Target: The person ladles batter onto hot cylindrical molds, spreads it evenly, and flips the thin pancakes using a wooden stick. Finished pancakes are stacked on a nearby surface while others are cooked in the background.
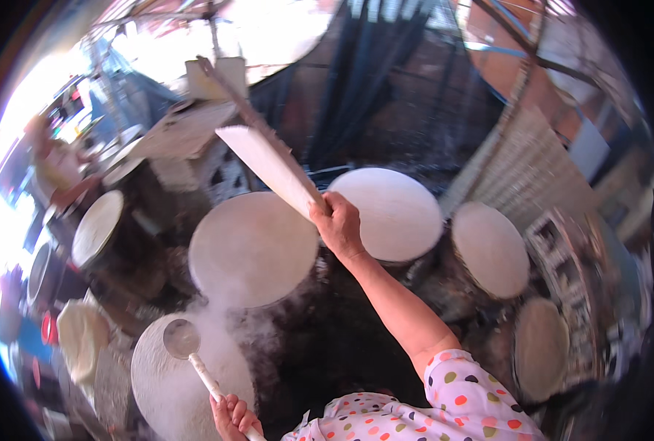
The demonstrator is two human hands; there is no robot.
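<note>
At the bottom, my left hand (233, 416) is closed around the pale wrapped handle of a metal ladle (182, 338). The ladle's round bowl is over a large round pale surface (167, 380) that gives off steam. My right hand (338, 225) grips the near end of a long wooden piece (269, 142), raised towards the upper left. A broad pale flat sheet or board (266, 165) lies along it; whether the two are joined I cannot tell. Beneath it is another round pale surface (255, 253), with a third, white one (396, 215) behind my right wrist.
More round-topped vessels stand at the left (98, 229) and right (490, 251). A blurred person (62, 165) is at the far left, near a table (183, 129). A bundle of pale cloth (82, 342) sits at lower left. Dark sheeting (382, 105) hangs behind; a corrugated panel (531, 160) leans at right.
</note>
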